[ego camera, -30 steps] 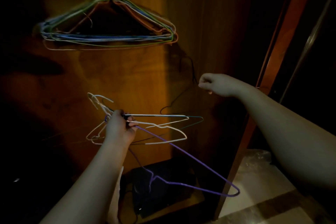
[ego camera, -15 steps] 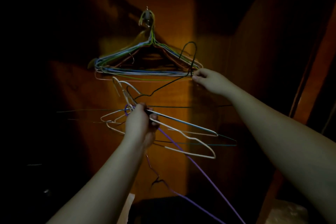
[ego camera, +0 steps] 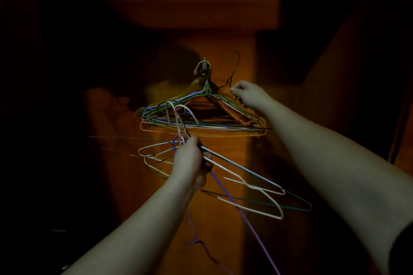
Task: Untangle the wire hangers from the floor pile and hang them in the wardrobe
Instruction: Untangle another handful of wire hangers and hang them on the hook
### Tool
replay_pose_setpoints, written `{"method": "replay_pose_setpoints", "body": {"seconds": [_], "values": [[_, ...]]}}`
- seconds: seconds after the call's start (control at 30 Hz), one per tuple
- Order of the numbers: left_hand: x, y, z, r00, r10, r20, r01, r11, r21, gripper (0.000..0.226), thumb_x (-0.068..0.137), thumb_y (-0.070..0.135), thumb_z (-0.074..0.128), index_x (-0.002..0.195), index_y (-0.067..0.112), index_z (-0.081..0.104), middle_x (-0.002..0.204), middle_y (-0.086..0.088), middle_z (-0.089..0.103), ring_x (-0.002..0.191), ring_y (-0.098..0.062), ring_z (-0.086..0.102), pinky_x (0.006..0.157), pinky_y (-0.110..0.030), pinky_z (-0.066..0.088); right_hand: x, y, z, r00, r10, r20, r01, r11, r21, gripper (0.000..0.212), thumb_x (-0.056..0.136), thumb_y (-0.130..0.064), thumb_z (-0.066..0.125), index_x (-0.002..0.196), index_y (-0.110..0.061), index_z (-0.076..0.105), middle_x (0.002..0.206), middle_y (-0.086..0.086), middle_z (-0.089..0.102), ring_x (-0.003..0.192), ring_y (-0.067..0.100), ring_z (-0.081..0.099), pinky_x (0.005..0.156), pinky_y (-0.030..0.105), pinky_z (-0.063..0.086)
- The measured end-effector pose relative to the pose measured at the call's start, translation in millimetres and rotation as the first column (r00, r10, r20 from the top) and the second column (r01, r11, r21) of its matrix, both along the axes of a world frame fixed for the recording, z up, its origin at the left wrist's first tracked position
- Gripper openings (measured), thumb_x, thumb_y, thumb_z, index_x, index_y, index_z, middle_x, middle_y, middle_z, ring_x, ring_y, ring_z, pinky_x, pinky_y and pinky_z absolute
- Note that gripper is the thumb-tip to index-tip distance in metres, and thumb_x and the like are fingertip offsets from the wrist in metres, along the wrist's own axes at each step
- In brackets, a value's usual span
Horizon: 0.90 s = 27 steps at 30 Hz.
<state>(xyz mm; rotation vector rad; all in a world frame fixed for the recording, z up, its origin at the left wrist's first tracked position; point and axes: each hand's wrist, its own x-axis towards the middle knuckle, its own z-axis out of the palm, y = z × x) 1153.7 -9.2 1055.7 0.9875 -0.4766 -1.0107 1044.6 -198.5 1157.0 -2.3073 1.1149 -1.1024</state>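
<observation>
Your left hand (ego camera: 190, 161) grips a hanger bundle (ego camera: 248, 187); at two o'clock, your right hand (ego camera: 248, 94) pinches a black hanger (ego camera: 232, 67) beside the wardrobe's (ego camera: 201, 6) hung hangers (ego camera: 201, 116).

In the dim wooden wardrobe (ego camera: 223, 18), a bunch of multicoloured wire hangers (ego camera: 201, 118) hangs from a small hook (ego camera: 204, 67). The right hand (ego camera: 248, 94) pinches a thin black wire hanger (ego camera: 232, 71) just right of that hook. The left hand (ego camera: 190, 163) grips a tangled cluster of white, purple and dark wire hangers (ego camera: 245, 187) below.
</observation>
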Motion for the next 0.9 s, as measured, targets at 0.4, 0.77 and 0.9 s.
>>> {"method": "replay_pose_setpoints", "body": {"seconds": [0.4, 0.77, 0.9], "values": [[11, -3, -9, 1.000, 0.015, 0.021, -0.015, 1.000, 0.003, 0.021, 0.100, 0.019, 0.047, 0.082, 0.010, 0.051, 0.065, -0.004, 0.047, 0.046, -0.013, 0.043, 0.048, -0.026, 0.030, 50, -4, 29, 0.993, 0.000, -0.116, -0.007, 0.998, -0.060, 0.017, 0.102, -0.032, 0.047, 0.108, -0.019, 0.056, 0.093, -0.004, 0.058, 0.073, 0.007, 0.048, 0.057, 0.023, 0.033], [25, -7, -14, 0.999, 0.032, 0.033, -0.033, 0.999, 0.031, 0.024, 0.100, 0.021, 0.047, 0.080, 0.010, 0.052, 0.065, -0.004, 0.050, 0.044, -0.013, 0.043, 0.041, -0.022, 0.030, 62, -9, -7, 0.995, 0.066, -0.081, -0.069, 0.997, -0.037, 0.022, 0.099, -0.032, 0.052, 0.110, -0.015, 0.061, 0.119, 0.006, 0.060, 0.101, 0.021, 0.053, 0.077, 0.029, 0.037], [27, -5, -14, 0.999, 0.029, 0.026, -0.030, 0.999, 0.036, 0.022, 0.100, 0.020, 0.048, 0.080, 0.010, 0.052, 0.066, -0.004, 0.050, 0.045, -0.013, 0.043, 0.043, -0.023, 0.030, 62, -8, -12, 0.997, 0.027, -0.066, -0.032, 0.996, -0.085, 0.023, 0.099, -0.031, 0.053, 0.110, -0.014, 0.062, 0.120, 0.005, 0.058, 0.097, 0.018, 0.051, 0.076, 0.029, 0.037]]}}
